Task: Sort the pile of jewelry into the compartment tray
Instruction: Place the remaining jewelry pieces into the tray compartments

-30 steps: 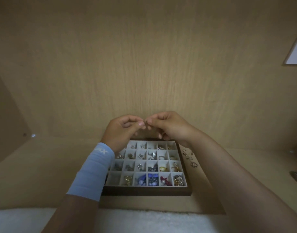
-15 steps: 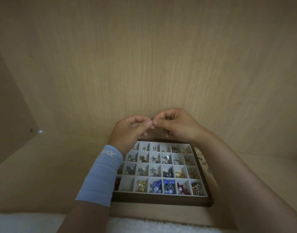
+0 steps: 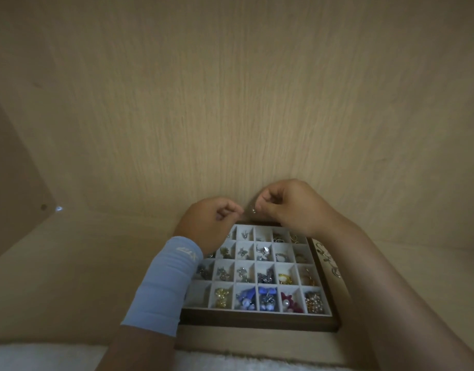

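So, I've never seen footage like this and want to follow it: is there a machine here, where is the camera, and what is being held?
No machine: these are a person's two bare hands, seen from a camera worn on the head, looking down. On the wooden surface sits a tray of small compartments, most holding jewelry; a few loose pieces lie just right of it. The right hand pinches a small silver piece above the tray's far edge. The left hand, blue sleeve on its wrist, is curled close by; whether it holds anything is unclear.
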A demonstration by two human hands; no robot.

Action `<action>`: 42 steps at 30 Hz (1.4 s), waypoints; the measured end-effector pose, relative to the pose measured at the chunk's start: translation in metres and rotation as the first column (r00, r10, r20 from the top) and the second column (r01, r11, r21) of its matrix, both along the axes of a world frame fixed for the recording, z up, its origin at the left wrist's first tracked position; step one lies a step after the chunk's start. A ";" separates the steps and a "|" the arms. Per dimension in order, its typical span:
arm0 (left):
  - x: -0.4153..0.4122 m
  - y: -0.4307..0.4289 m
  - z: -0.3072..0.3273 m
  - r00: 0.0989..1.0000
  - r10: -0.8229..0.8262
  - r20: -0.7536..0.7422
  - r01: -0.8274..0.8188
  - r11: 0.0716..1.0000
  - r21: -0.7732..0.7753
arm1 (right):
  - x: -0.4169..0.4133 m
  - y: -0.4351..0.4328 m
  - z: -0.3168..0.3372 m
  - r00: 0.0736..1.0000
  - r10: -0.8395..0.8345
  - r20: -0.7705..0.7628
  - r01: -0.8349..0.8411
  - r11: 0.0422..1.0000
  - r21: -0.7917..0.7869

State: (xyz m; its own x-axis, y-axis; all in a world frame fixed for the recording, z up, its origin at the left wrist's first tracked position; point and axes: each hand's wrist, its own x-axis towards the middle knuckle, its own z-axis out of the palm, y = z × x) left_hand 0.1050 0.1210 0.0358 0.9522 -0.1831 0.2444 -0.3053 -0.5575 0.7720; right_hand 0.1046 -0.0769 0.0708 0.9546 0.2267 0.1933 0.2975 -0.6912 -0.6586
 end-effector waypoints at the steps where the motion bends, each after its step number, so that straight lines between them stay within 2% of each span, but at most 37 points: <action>1: 0.001 0.002 -0.003 1.000 -0.008 0.020 0.007 0.995 0.096 | -0.001 0.000 0.001 1.000 -0.014 0.019 0.015 0.998 -0.053; 3: 0.004 0.004 -0.008 0.997 -0.047 0.065 0.029 0.966 0.256 | -0.001 0.000 0.002 0.998 -0.041 0.054 0.049 0.985 -0.163; 5: 0.003 0.001 -0.013 0.994 -0.081 0.077 0.049 0.934 0.353 | 0.000 0.001 0.002 0.997 -0.053 0.061 0.066 0.972 -0.227; 8: 0.003 -0.004 -0.016 0.990 -0.086 0.112 0.032 0.908 0.418 | 0.000 0.001 0.001 0.997 -0.052 0.063 0.068 0.956 -0.284; 14: 0.002 -0.006 -0.015 0.989 -0.085 0.123 0.013 0.870 0.492 | 0.001 0.003 -0.001 0.998 -0.032 0.045 0.044 0.955 -0.295; 17: 0.005 0.001 -0.009 0.993 -0.089 0.073 0.048 0.893 0.448 | 0.001 0.005 -0.002 0.999 -0.024 0.031 0.032 0.957 -0.287; 21: 0.011 0.023 0.001 1.000 -0.024 -0.016 0.027 0.960 0.279 | 0.000 0.010 -0.005 1.000 -0.001 0.022 0.008 0.949 -0.316; 26: 0.014 0.034 -0.006 0.998 0.009 -0.066 0.008 0.967 0.254 | -0.001 0.021 -0.012 0.999 0.039 -0.011 -0.040 0.905 -0.424; 33: 0.016 0.021 -0.014 0.999 -0.035 0.008 0.032 0.965 0.260 | 0.000 0.030 -0.021 0.998 0.070 -0.001 -0.059 0.827 -0.559; 38: 0.014 0.016 -0.015 0.998 -0.047 0.044 0.035 0.971 0.238 | -0.003 0.017 -0.009 0.999 0.039 -0.013 -0.041 0.903 -0.428; 42: 0.007 0.004 -0.011 0.992 -0.073 0.100 0.050 0.975 0.215 | -0.010 -0.015 0.010 0.997 -0.076 0.031 0.082 0.949 -0.305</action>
